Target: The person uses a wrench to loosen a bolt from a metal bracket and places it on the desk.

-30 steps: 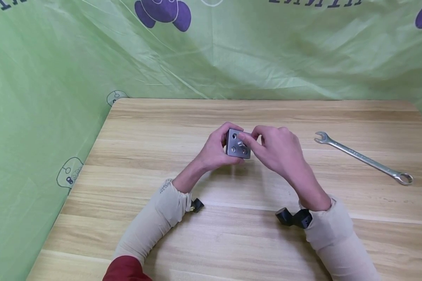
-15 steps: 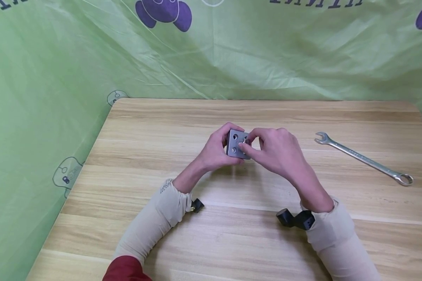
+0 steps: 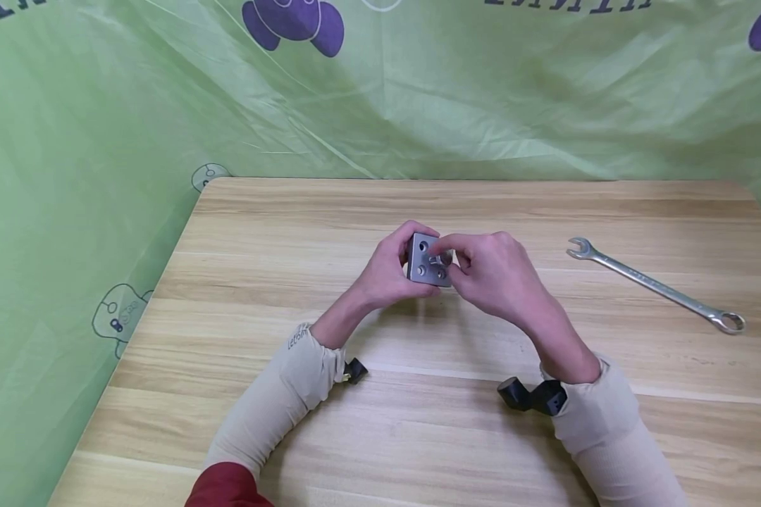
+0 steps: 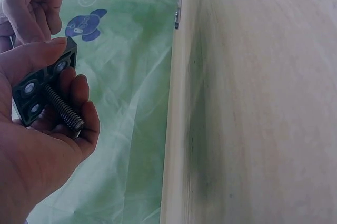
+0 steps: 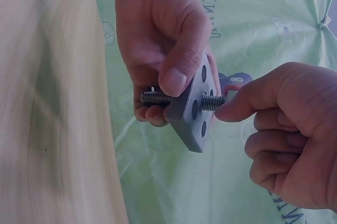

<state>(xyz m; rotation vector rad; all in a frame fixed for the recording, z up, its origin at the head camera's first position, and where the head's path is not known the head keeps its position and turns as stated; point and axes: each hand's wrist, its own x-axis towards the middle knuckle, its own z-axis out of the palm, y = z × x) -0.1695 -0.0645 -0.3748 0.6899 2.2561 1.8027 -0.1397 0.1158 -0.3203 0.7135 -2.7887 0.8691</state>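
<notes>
My left hand (image 3: 383, 274) grips a square grey metal plate (image 3: 418, 258) by its edges, above the table, with holes near its corners. A threaded bolt (image 5: 213, 103) passes through the plate's middle. In the left wrist view the bolt's threaded end (image 4: 64, 109) sticks out of the plate's dark back, near the curled fingers. My right hand (image 3: 501, 271) has its index finger and thumb at the bolt head (image 5: 230, 96), which stands off the plate's face with bare thread between. The right wrist view shows the fingertips partly covering that head.
A combination wrench (image 3: 656, 285) lies on the wooden table (image 3: 418, 436), right of the hands, with its open end toward the back. Green cloth (image 3: 482, 105) hangs behind and to the left of the table.
The right index finger and thumb have changed position around the bolt head; the index finger now reaches across it from above. The left hand and plate have hardly moved. The wrench lies still.
</notes>
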